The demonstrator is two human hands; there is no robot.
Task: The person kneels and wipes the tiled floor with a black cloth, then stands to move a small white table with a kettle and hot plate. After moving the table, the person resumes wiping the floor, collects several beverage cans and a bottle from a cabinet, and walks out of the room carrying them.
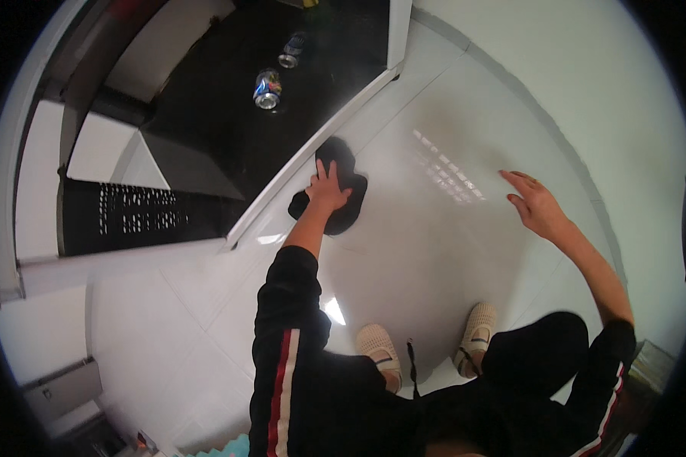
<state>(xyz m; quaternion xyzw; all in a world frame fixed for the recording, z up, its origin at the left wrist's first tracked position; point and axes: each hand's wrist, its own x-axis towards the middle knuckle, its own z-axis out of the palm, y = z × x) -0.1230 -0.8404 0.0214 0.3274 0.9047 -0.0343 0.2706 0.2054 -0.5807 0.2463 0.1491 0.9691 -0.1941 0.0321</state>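
My left hand (327, 189) lies palm down with spread fingers on a dark, irregularly shaped flat thing (346, 211), perhaps a cloth, on the glossy tiled floor (411, 240). That dark thing touches the white lower edge of a black-floored cabinet or case. My right hand (534, 200) is raised to the right, fingers partly bent and apart, holding nothing; it hangs over the floor near the wall. Whether the left fingers grip any of the dark material cannot be told; they look laid flat on it.
Two drink cans (267, 90) (291, 50) stand or lie on the black surface inside the case (314, 140). A pale wall (594, 125) with a grey skirting curves along the right. My shoes (377, 345) are on the floor below; a grey box (63, 388) is at the lower left.
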